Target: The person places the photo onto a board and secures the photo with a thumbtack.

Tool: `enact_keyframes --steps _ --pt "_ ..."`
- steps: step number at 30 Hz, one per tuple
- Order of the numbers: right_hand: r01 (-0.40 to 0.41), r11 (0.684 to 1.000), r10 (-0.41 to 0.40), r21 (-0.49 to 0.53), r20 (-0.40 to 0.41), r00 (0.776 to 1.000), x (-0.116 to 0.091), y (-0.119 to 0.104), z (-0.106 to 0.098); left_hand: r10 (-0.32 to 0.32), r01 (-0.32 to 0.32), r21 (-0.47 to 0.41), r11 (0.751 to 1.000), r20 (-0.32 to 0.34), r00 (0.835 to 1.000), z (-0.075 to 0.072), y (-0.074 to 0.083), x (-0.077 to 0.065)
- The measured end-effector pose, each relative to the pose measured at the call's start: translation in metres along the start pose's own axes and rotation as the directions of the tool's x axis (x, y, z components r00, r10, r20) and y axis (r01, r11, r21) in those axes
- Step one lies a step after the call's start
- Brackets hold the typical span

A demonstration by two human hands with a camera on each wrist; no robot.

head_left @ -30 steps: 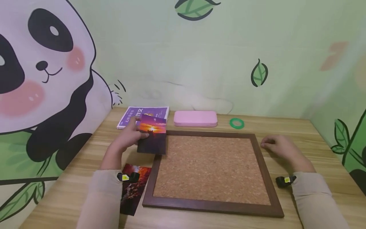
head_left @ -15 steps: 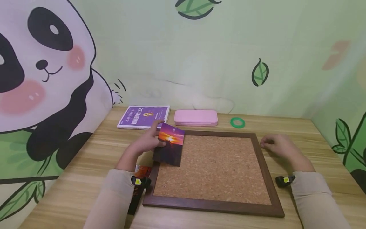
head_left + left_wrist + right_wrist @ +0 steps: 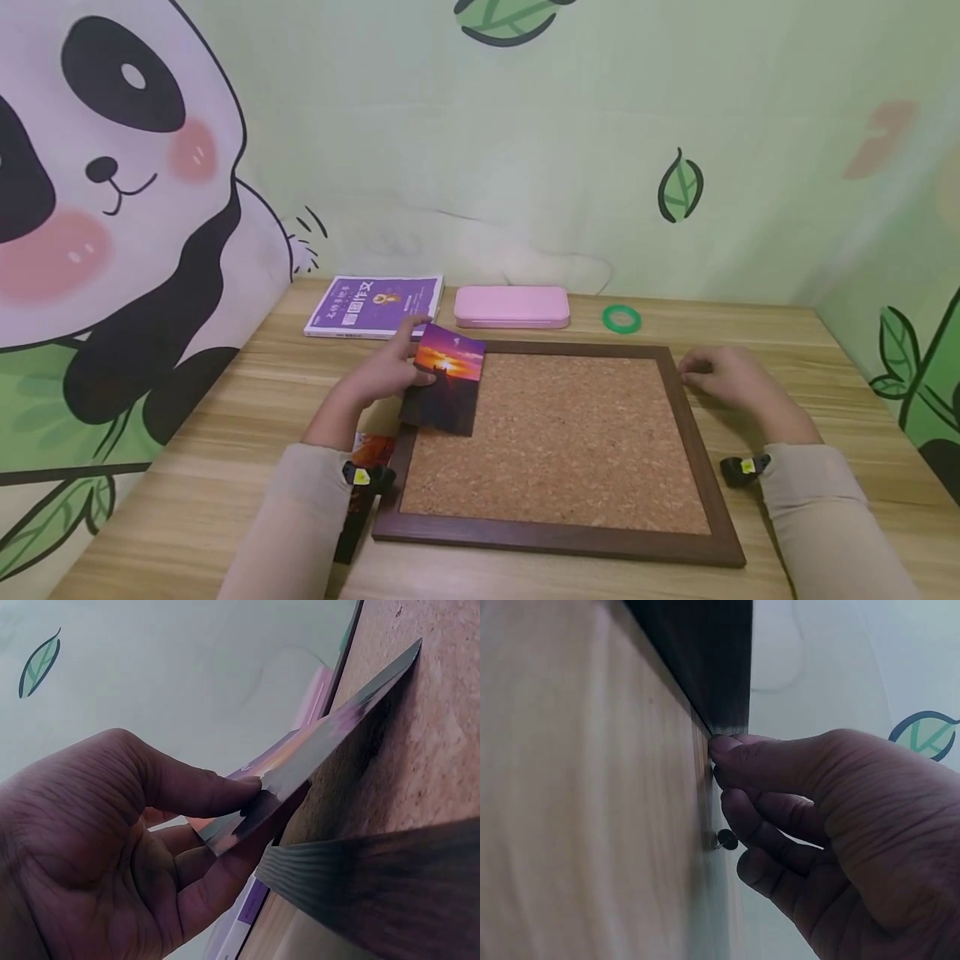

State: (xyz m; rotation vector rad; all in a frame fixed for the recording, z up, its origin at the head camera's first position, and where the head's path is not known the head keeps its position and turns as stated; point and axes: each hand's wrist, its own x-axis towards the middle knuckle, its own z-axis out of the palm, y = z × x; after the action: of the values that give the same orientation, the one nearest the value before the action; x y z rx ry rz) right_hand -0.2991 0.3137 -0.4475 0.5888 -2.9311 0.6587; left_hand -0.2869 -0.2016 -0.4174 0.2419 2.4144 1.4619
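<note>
My left hand (image 3: 382, 371) pinches a sunset photo (image 3: 448, 367) between thumb and fingers. Tilted, the photo overlaps the upper left corner of a cork board (image 3: 562, 442) with a dark brown frame. In the left wrist view, the far end of the photo (image 3: 352, 712) slants up close to the cork. Partly under my left sleeve, another photo (image 3: 367, 454) in red and dark tones lies left of the board. My right hand (image 3: 720, 375) is at the board's right edge, fingers bent, thumb and index tips close together; I cannot tell whether they pinch something. Below them shows a small dark tack (image 3: 727, 839).
Along the back of the table (image 3: 195, 500) lie a purple book (image 3: 375, 304), a pink case (image 3: 512, 307) and a green ring of tape (image 3: 622, 318). A pale green wall (image 3: 570, 125) with a painted panda stands behind them.
My left hand has carried the sunset photo right and slightly down, from beside the board to over its upper left corner, then held still. The right hand has stayed in place.
</note>
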Motion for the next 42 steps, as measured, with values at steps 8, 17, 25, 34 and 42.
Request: enact_keyframes --steps 8,17,25,34,42 --pt "-0.015 0.999 0.015 0.031 0.008 1.0 0.001 -0.002 0.0 0.015 -0.015 0.002 1.0 -0.005 1.0 0.007 -0.002 0.004" --pt "-0.017 0.998 0.017 0.062 -0.004 1.0 0.001 -0.002 0.002 0.102 -0.102 -0.012 0.995 0.022 0.995 0.02 -0.008 0.011" --pt "-0.036 0.997 0.037 0.061 -0.004 0.999 0.002 0.003 0.004 0.165 -0.165 0.121 0.979 0.014 0.986 0.026 -0.012 0.018" --pt "-0.048 0.997 0.047 0.058 0.025 0.999 0.001 0.003 0.002 0.126 -0.117 0.258 0.959 -0.017 0.992 0.027 -0.015 0.019" --pt "-0.073 0.995 0.074 0.07 -0.011 0.997 0.0 -0.004 -0.002 0.1 -0.083 0.309 0.947 -0.041 0.994 0.025 -0.023 0.02"
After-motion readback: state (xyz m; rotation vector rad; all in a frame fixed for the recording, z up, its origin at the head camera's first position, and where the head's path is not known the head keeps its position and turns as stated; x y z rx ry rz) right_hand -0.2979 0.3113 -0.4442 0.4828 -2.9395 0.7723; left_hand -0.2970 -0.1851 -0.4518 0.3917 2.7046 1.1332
